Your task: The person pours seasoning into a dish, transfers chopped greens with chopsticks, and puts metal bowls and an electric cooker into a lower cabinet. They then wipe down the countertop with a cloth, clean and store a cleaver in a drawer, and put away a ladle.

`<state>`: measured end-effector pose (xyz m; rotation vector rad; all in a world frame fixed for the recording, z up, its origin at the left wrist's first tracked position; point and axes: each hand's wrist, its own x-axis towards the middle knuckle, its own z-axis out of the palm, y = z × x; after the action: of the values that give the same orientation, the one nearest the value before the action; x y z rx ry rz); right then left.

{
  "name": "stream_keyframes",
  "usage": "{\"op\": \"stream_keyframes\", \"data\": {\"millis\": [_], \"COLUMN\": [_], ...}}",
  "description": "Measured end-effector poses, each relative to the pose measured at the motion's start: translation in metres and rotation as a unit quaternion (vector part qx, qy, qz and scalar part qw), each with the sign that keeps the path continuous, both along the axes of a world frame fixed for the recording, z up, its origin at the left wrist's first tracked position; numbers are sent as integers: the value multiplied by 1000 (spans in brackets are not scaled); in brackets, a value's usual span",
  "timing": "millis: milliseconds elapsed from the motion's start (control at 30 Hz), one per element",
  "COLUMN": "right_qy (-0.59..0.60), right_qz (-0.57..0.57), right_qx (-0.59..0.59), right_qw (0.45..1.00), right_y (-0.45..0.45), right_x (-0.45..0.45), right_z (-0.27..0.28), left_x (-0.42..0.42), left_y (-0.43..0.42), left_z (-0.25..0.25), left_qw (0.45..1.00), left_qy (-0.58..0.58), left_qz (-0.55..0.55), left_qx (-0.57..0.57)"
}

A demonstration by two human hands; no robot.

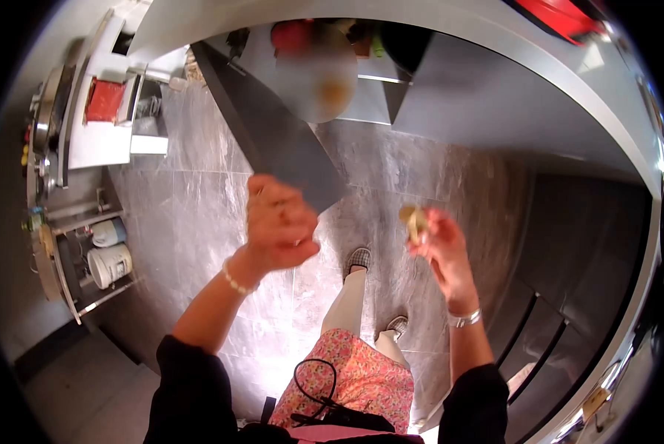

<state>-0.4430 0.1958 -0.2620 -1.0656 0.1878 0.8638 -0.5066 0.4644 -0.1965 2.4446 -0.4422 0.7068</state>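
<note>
My left hand (279, 226) is raised with its fingers curled closed, slightly smeared by motion. Whether anything is inside it is hidden. Just beyond it is the corner of an open dark grey cabinet door (276, 133). My right hand (444, 248) pinches a small yellowish-brown piece (415, 222), crumpled like a peel or scrap; its kind is not clear. Ahead of both hands, at the open cabinet, is a blurred, pale round container or lid (313, 78) with an orange-brown patch. A red blurred thing (293, 35) is at its upper left.
A light countertop (487, 37) curves overhead, with a red object (558, 18) on it. Dark drawers with black handles (543, 355) stand at right. On the left are shelves with a white bucket (110, 265) and a red item (105, 101). Grey tiled floor (199, 222) lies below.
</note>
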Motion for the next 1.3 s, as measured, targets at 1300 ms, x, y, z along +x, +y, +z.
{"op": "stream_keyframes", "data": {"millis": [1300], "right_qy": [84], "right_qz": [-146], "right_qx": [-265], "right_qw": [949], "right_y": [-110], "right_x": [-114], "right_z": [52], "left_x": [139], "left_y": [-56], "left_z": [-20], "left_qw": [983], "left_qy": [133], "left_qz": [-100], "left_qx": [-73]}}
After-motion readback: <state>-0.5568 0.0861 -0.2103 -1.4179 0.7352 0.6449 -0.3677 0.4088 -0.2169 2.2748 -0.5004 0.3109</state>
